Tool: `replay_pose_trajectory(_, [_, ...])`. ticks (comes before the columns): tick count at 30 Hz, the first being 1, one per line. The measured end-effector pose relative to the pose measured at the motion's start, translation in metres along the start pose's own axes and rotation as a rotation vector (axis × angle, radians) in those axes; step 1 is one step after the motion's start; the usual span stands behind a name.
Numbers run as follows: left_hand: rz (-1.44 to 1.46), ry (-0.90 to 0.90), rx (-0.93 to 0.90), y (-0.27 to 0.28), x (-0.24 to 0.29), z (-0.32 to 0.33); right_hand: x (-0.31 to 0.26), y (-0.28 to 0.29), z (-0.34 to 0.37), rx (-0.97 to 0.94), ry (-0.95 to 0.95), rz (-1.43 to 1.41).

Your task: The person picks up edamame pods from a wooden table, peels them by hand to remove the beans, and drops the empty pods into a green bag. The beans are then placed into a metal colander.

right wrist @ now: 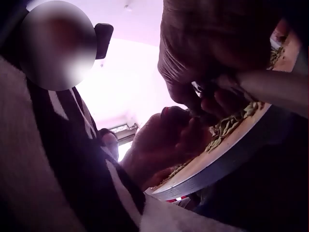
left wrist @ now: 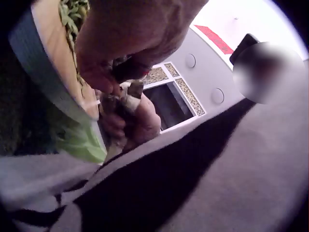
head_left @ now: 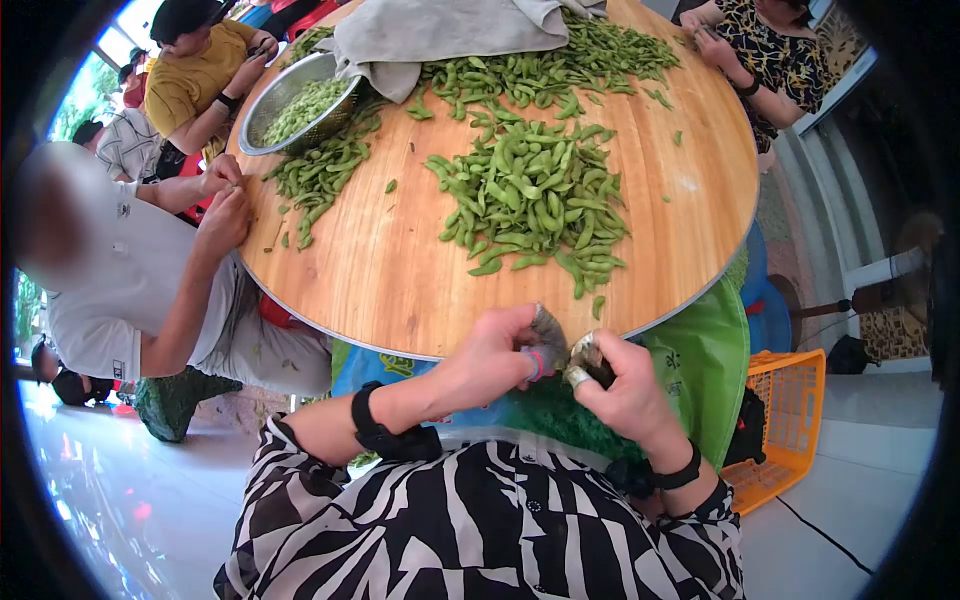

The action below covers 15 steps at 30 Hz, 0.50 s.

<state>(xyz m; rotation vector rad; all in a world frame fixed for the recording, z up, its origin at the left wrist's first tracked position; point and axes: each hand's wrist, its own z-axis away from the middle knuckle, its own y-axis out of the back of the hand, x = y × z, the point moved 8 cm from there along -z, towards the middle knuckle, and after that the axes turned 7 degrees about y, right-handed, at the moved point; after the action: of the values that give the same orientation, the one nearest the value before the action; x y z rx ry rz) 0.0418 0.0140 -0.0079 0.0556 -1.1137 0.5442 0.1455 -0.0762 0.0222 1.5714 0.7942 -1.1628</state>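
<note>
In the head view, both hands meet just off the round table's near edge, with wrapped fingertips close together. The left hand (head_left: 492, 350) has bent fingers and a pink-and-blue band at one finger. Facing it, the right hand (head_left: 628, 388) has its thumb and forefinger bent towards each other. Whatever lies between the fingertips is too small and dark to make out. Beyond them, a heap of green pods (head_left: 535, 190) lies on the wooden table (head_left: 380, 270). The left wrist view shows the left hand (left wrist: 130, 38) above the right hand (left wrist: 142, 121), fingers nearly touching.
A metal colander (head_left: 262, 130) of shelled beans stands at the back left, by more pods and a grey cloth (head_left: 450, 35). People sit around the table, one in a white shirt (head_left: 150, 270) at the left. An orange crate (head_left: 790, 420) is at the lower right.
</note>
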Motion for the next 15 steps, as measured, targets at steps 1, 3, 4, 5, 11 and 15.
replay_pose_trajectory(1, [-0.103, -0.042, 0.042, 0.008, 0.002, 0.009, -0.004, -0.003, 0.001, -0.055, 0.067, 0.070])
replay_pose_trajectory(3, [-0.385, -0.115, 0.076, 0.030, 0.012, 0.033, -0.006, -0.005, 0.002, -0.110, 0.139, 0.137])
replay_pose_trajectory(4, [-0.563, -0.143, 0.066, 0.041, 0.022, 0.052, -0.007, -0.008, 0.004, -0.162, 0.186, 0.162])
replay_pose_trajectory(5, [-0.817, -0.097, 0.024, 0.047, 0.032, 0.072, -0.007, -0.010, 0.008, -0.214, 0.233, 0.187])
replay_pose_trajectory(11, [-1.666, 0.351, -0.123, 0.113, -0.027, 0.147, 0.003, -0.010, 0.012, -0.211, 0.064, -0.018])
replay_pose_trajectory(15, [-1.329, -0.215, 0.119, 0.076, 0.037, 0.091, 0.024, -0.008, 0.013, -0.085, -0.242, -0.475])
